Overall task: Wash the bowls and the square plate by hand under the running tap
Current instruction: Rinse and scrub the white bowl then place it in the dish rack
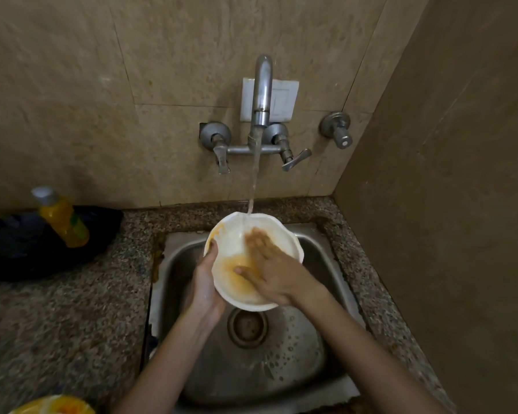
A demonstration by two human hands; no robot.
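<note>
A white bowl [231, 234] smeared with orange-yellow residue is held tilted over the steel sink [320, 258]. Water runs from the wall tap [262, 94] onto the bowl's far rim. My left hand [205, 282] grips the bowl's left rim, thumb hooked inside. My right hand [269, 270] lies flat inside the bowl, fingers spread and blurred against the dirty surface. Another dish with yellow residue [54, 405] peeks in at the bottom left edge of the counter.
A yellow bottle with a grey cap [62, 218] stands on a black bag [18, 243] at the left of the speckled stone counter [63, 318]. The sink drain [247, 327] lies below the bowl. A tiled wall closes in on the right [446, 204].
</note>
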